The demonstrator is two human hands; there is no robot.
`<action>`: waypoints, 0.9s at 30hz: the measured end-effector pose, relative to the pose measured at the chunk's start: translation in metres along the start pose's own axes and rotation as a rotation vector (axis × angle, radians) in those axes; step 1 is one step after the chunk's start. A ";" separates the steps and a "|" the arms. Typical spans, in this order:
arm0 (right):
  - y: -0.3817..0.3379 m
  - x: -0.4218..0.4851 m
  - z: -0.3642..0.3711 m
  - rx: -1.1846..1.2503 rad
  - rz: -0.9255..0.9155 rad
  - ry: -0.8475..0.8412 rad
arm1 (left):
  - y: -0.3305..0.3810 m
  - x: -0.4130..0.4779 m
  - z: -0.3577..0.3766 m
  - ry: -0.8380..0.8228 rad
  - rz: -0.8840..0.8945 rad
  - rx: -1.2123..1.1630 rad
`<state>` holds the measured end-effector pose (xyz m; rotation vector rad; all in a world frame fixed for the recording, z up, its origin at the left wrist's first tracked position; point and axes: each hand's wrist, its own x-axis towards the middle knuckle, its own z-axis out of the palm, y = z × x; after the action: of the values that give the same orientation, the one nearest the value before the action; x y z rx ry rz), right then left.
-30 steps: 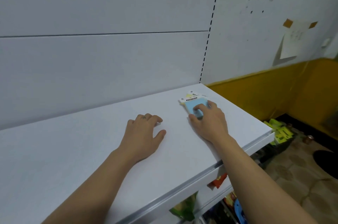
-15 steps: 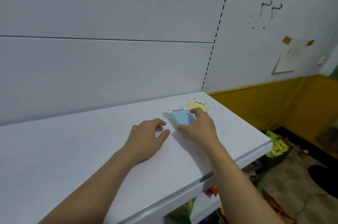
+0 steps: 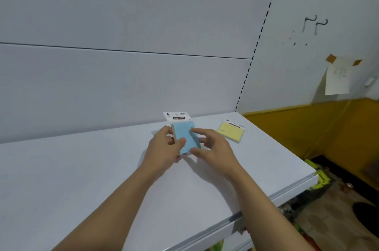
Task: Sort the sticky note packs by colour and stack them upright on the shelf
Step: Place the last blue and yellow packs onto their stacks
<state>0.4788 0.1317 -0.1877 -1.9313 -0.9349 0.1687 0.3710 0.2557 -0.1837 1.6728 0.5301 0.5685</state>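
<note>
A blue sticky note pack (image 3: 185, 135) with a white header card stands tilted upright on the white shelf (image 3: 82, 179), held between both hands. My left hand (image 3: 164, 148) grips its left edge, thumb across the front. My right hand (image 3: 213, 148) pinches its right side with thumb and forefinger. A yellow sticky note pack (image 3: 230, 131) lies flat on the shelf to the right, apart from my hands.
The shelf's back panel rises right behind the packs, with a slotted upright (image 3: 256, 49) at its right end. The shelf's front edge (image 3: 235, 220) runs diagonally at lower right. Beyond it lie yellow-green items (image 3: 320, 179) on the floor and goods on lower shelves.
The blue pack has been slid left off the yellow one and lifted from flat to upright. My left hand came over and took hold of it. The yellow pack now lies uncovered.
</note>
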 end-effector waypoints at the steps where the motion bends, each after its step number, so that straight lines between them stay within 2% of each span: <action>1: 0.003 0.005 -0.006 -0.046 0.009 0.027 | -0.002 0.002 -0.001 0.012 0.015 0.043; 5: 0.025 0.026 -0.031 -0.476 0.178 0.303 | -0.008 0.008 -0.004 0.032 0.074 0.200; 8: 0.050 0.033 -0.040 -0.755 0.371 0.235 | -0.014 0.012 -0.003 0.053 0.132 0.302; 10: 0.061 0.032 -0.036 -0.833 0.413 0.159 | -0.018 0.015 -0.002 0.066 0.151 0.360; 16: 0.054 0.024 -0.042 -0.622 0.337 0.288 | -0.024 0.025 -0.002 0.086 0.161 0.428; 21: 0.050 0.021 -0.045 -0.578 0.383 0.223 | -0.026 0.028 -0.001 0.081 0.164 0.427; 27: 0.040 0.015 -0.042 -0.205 0.341 0.268 | -0.026 0.030 0.002 0.088 0.175 0.420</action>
<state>0.5305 0.1024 -0.1936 -2.2288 -0.4560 0.0092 0.3942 0.2773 -0.2074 2.1148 0.5990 0.6947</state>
